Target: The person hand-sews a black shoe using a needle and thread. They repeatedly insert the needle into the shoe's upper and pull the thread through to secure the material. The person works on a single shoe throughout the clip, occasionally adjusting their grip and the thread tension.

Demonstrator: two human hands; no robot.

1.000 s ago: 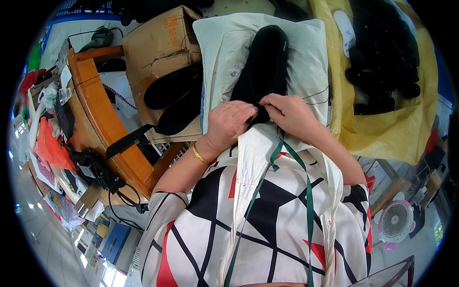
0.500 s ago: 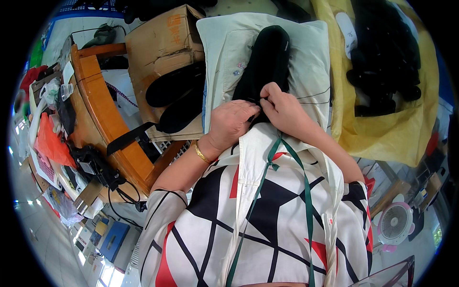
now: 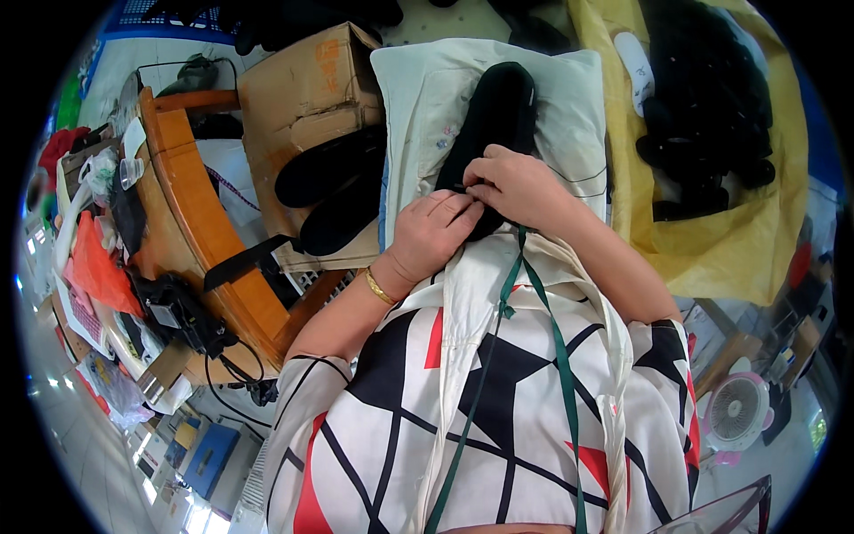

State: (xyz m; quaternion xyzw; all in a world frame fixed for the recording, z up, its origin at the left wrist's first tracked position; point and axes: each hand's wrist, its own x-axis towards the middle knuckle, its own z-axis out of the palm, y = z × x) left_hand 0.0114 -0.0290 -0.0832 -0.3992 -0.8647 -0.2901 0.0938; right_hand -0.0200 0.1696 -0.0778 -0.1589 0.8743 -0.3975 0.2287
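Note:
A long black shoe [image 3: 498,102] lies on a white cloth cushion [image 3: 569,89], its rounded end pointing away from me. Both my hands meet at its near part. My left hand [image 3: 429,233] is closed on the shoe's near left edge, a gold bracelet on its wrist. Just above and to the right, my right hand [image 3: 516,189] is bent over the shoe, thumb and fingers pinched together close to the left fingertips. Whatever sits in that pinch is too small to make out. My fingers cover much of the shoe's near end.
Two more black shoes [image 3: 334,191] rest by a cardboard box [image 3: 307,80] at the left, beside an orange wooden frame [image 3: 191,196]. To the right, a yellow sheet [image 3: 712,258] holds a heap of black shoes [image 3: 707,107] and a white sole-shaped piece [image 3: 634,71].
My right hand has moved left across the shoe, its fingertips now above the left hand's. The left hand stays at the shoe's near end. The whole view has shifted slightly.

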